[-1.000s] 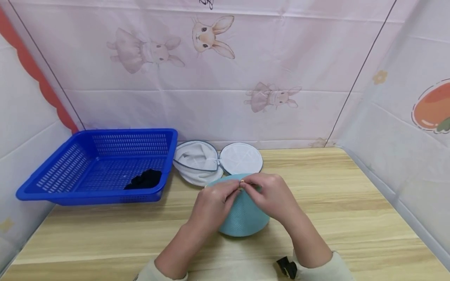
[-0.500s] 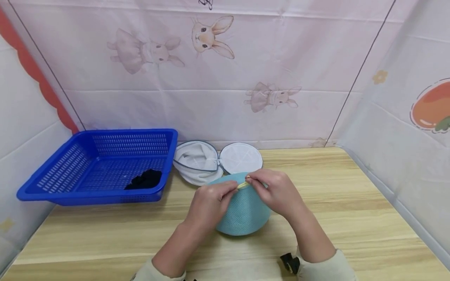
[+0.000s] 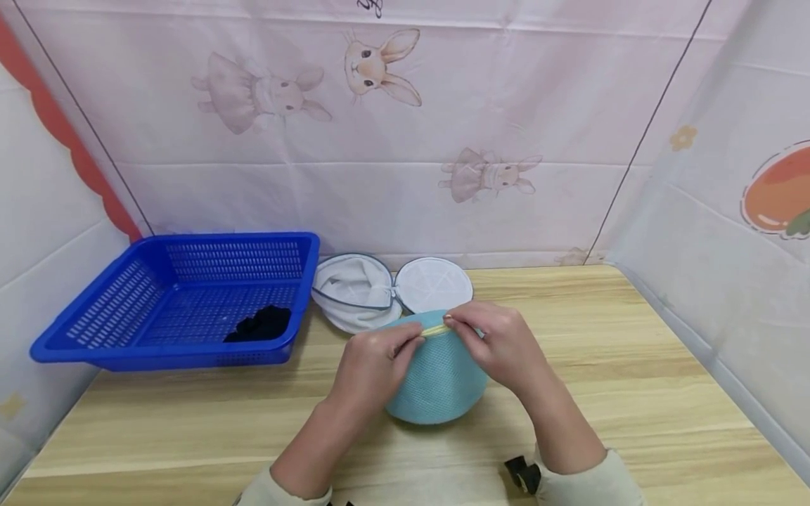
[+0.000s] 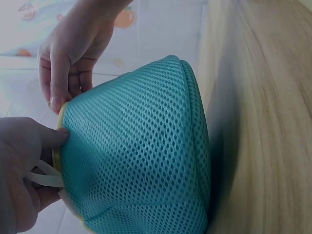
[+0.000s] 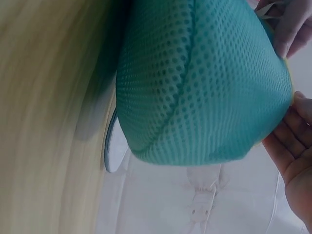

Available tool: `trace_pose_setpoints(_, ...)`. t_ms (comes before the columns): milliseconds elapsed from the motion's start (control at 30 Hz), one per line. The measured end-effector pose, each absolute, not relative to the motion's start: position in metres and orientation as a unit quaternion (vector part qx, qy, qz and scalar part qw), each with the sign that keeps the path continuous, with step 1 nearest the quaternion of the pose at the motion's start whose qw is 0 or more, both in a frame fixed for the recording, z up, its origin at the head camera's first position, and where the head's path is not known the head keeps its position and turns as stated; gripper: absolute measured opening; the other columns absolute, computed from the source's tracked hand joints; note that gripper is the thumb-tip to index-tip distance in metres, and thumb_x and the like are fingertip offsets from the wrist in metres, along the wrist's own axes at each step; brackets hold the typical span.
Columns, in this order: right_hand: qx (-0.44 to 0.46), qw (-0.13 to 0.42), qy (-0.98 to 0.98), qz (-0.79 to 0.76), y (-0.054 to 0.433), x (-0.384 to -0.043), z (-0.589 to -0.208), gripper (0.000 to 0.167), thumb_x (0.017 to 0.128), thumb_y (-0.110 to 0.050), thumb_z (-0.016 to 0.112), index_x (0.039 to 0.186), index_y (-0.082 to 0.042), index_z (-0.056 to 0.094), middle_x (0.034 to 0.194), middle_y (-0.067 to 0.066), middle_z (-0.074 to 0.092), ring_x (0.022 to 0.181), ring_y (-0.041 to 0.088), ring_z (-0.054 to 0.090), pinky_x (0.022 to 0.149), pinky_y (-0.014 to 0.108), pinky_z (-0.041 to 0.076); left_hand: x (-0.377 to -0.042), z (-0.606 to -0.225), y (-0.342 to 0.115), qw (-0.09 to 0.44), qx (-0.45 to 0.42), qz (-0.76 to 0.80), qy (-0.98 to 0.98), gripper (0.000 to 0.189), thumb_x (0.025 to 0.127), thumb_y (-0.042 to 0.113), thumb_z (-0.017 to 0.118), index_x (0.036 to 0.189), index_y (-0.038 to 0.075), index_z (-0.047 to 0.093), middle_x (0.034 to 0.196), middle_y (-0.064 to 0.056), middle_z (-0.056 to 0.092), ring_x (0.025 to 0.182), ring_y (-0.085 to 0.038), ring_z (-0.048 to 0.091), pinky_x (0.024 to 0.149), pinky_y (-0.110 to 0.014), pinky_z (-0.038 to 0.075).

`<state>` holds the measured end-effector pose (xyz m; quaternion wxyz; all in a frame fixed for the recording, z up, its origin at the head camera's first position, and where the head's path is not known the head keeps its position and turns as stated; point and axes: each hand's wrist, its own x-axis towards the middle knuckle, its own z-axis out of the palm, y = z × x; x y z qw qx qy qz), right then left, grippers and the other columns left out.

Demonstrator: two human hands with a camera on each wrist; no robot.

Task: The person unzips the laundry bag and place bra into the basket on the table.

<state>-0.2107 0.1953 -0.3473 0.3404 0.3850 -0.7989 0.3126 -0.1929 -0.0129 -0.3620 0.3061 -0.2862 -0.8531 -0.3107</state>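
A teal mesh laundry bag (image 3: 436, 386) with a yellow zipper (image 3: 434, 330) along its top edge stands on the wooden table in the head view. At the zipper's left part, my left hand (image 3: 373, 362) pinches the bag's edge between thumb and fingers. My right hand (image 3: 503, 344) pinches a small piece at the zipper, likely its pull, a short way to the right. In the left wrist view, a white strap loop (image 4: 45, 176) passes by the left fingers, and the bag's side (image 4: 131, 136) bulges. What the right fingertips pinch is mostly hidden.
Behind the bag lie a white mesh bag (image 3: 357, 320) with dark blue trim and its round white lid (image 3: 435, 284), unfolded. A blue plastic basket (image 3: 310, 288) at left holds a black cloth (image 3: 262, 323). A printed curtain (image 3: 380, 197) closes off the back.
The right hand has moved a little to the right, away from the left hand, which shifted slightly left. A stretch of yellow zipper now shows between them.
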Motion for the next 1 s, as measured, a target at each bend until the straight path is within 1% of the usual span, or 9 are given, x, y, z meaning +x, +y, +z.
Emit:
trace_pose_setpoints(100,0.387,0.343,-0.799,0.307,0.190,-0.208,-0.347,0.011,0.079,0.002,0.076,0.089,-0.004,0.074,0.083,0.003,0.074,0.076,0.014,0.069,0.067,0.026,0.057,-0.192,-0.361,-0.012,0.307,-0.286,-0.316,-0.851,0.016,0.083,0.012,0.079,0.099,0.012,0.078,0.096,0.002,0.077,0.086,-0.013,0.073,0.074,-0.029,0.059)
trace_pose_setpoints(200,0.392,0.343,-0.799,0.301,0.185,-0.205,-0.347,0.008,0.082,-0.001,0.075,0.089,-0.005,0.074,0.084,0.003,0.074,0.076,0.014,0.069,0.068,0.026,0.057,-0.191,-0.360,-0.010,0.309,-0.295,-0.329,-0.842,0.017,0.083,0.010,0.078,0.101,0.010,0.078,0.099,0.000,0.076,0.091,-0.015,0.073,0.078,-0.029,0.059)
trace_pose_setpoints(300,0.397,0.344,-0.800,0.290,0.181,-0.203,-0.347,0.009,0.083,0.001,0.073,0.090,-0.005,0.073,0.084,0.003,0.074,0.077,0.014,0.069,0.069,0.026,0.057,-0.189,-0.360,-0.006,0.311,-0.306,-0.331,-0.837,0.017,0.085,0.010,0.077,0.103,0.009,0.077,0.101,-0.001,0.076,0.094,-0.014,0.073,0.080,-0.027,0.059)
trace_pose_setpoints(400,0.402,0.346,-0.801,0.279,0.179,-0.202,-0.347,0.013,0.081,0.004,0.072,0.090,-0.005,0.073,0.085,0.003,0.074,0.078,0.014,0.070,0.070,0.026,0.058,-0.187,-0.359,-0.005,0.312,-0.309,-0.332,-0.835,0.019,0.086,0.009,0.076,0.104,0.010,0.077,0.102,-0.002,0.076,0.096,-0.013,0.072,0.082,-0.025,0.058)
trace_pose_setpoints(767,0.396,0.347,-0.803,0.280,0.187,-0.206,-0.348,0.012,0.080,0.001,0.075,0.091,-0.004,0.074,0.085,0.002,0.074,0.077,0.014,0.070,0.068,0.026,0.058,-0.189,-0.359,-0.006,0.301,-0.305,-0.338,-0.838,0.017,0.083,0.006,0.077,0.100,0.007,0.078,0.098,-0.003,0.076,0.093,-0.014,0.073,0.081,-0.024,0.058)
trace_pose_setpoints(1000,0.390,0.354,-0.802,0.282,0.192,-0.208,-0.346,0.013,0.080,0.002,0.075,0.091,-0.003,0.074,0.085,0.004,0.074,0.078,0.015,0.071,0.069,0.028,0.058,-0.191,-0.361,-0.009,0.314,-0.306,-0.337,-0.833,0.017,0.081,0.007,0.080,0.098,0.007,0.079,0.096,-0.003,0.077,0.090,-0.015,0.074,0.078,-0.025,0.059)
